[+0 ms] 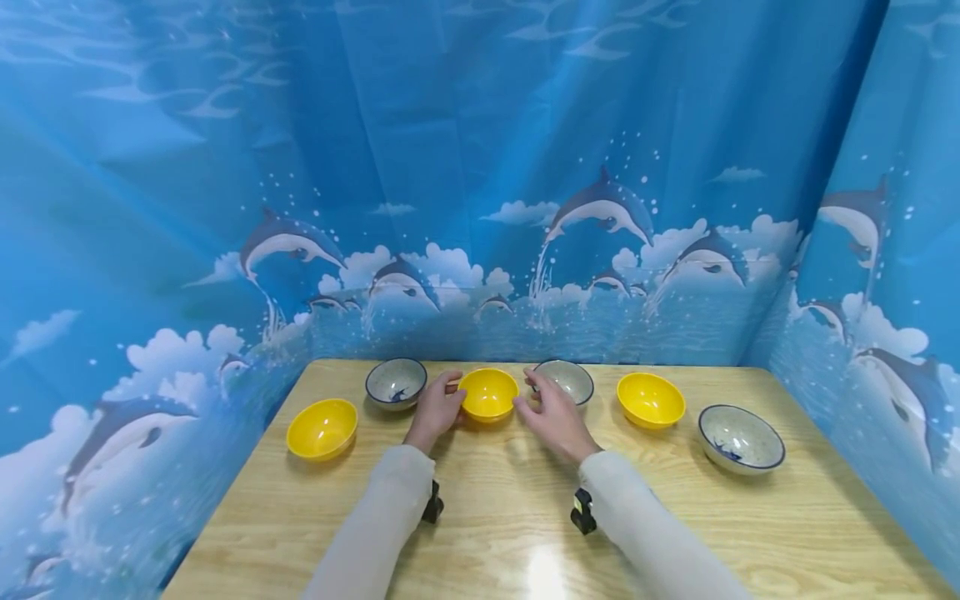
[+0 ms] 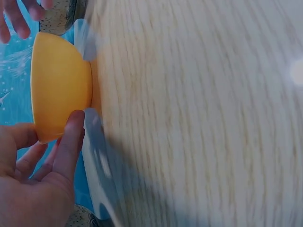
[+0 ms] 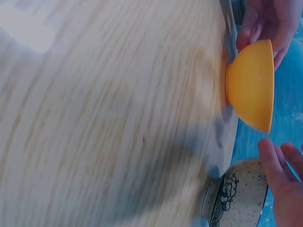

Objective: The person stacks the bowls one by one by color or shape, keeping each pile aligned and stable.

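Resting near the middle of the far edge of the surface (image 1: 495,533), the middle yellow bowl (image 1: 489,400) is being pinched at its left side by the left hand (image 1: 437,408). In that grip, the side of the bowl is being held between thumb and fingers. The grip of the right hand (image 1: 557,421) is being held wide, just beside the bowl, with a small gap showing in the right wrist view. Behind that hand, the middle gray bowl (image 1: 576,379) is being partly hidden. Along the far edge, the left gray bowl (image 1: 392,377) and the right yellow bowl (image 1: 651,400) are being seen. By the left edge, the left yellow bowl (image 1: 322,429) is being shown, and toward the right edge, the right gray bowl (image 1: 741,437).
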The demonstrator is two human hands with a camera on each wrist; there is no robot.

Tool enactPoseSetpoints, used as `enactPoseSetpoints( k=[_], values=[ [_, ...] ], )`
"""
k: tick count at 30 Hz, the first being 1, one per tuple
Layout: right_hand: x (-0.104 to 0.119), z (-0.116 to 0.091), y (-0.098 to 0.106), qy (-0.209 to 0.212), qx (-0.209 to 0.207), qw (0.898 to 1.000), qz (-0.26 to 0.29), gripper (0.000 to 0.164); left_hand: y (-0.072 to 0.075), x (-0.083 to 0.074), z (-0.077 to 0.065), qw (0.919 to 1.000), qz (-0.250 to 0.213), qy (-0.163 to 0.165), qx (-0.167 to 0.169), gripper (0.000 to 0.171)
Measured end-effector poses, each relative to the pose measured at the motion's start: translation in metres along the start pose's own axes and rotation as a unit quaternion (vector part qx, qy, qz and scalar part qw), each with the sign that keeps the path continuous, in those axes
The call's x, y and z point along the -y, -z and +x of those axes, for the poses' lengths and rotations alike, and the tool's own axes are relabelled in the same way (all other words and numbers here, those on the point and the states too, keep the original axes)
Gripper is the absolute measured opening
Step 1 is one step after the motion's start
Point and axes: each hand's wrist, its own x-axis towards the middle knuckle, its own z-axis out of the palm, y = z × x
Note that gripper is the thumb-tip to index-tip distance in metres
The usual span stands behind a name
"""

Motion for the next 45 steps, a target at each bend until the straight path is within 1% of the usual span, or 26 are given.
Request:
enactPoseSetpoints(
  k=[3,7,12,19,24,31,39,45],
  values=[
    [0.002,-0.002,-0.004,0.002,0.001,1.000,0.011,0.064,-0.001,0.001,-0.001,0.9998,-0.017,0.006,-0.003,0.042],
    [0.005,-0.002,-0.008,0.001,0.007,1.000,0.007,0.065,-0.001,0.002,-0.001,0.9996,-0.023,0.011,-0.009,0.039],
    [0.007,-0.002,-0.012,-0.004,0.012,1.000,0.002,0.067,0.000,0.000,-0.003,0.9992,-0.035,0.016,-0.003,0.038],
    [0.004,-0.004,-0.017,-0.013,0.002,1.000,0.004,0.065,0.001,-0.006,-0.009,0.9991,-0.036,0.021,0.008,0.038],
    [0.006,-0.005,-0.018,-0.029,0.001,0.999,0.025,0.063,0.003,-0.008,-0.011,0.9991,-0.032,0.020,0.021,0.039],
    [0.003,-0.007,-0.019,-0.040,-0.005,0.997,0.058,0.059,0.005,-0.010,-0.015,0.9990,-0.022,0.024,0.032,0.038],
    [-0.002,-0.010,-0.023,-0.060,-0.006,0.994,0.087,0.056,0.007,-0.012,-0.021,0.9978,-0.018,0.026,0.059,0.039],
    [-0.005,-0.013,-0.025,-0.066,-0.004,0.991,0.114,0.056,0.009,-0.011,-0.024,0.9976,-0.009,0.028,0.062,0.038]
  ],
)
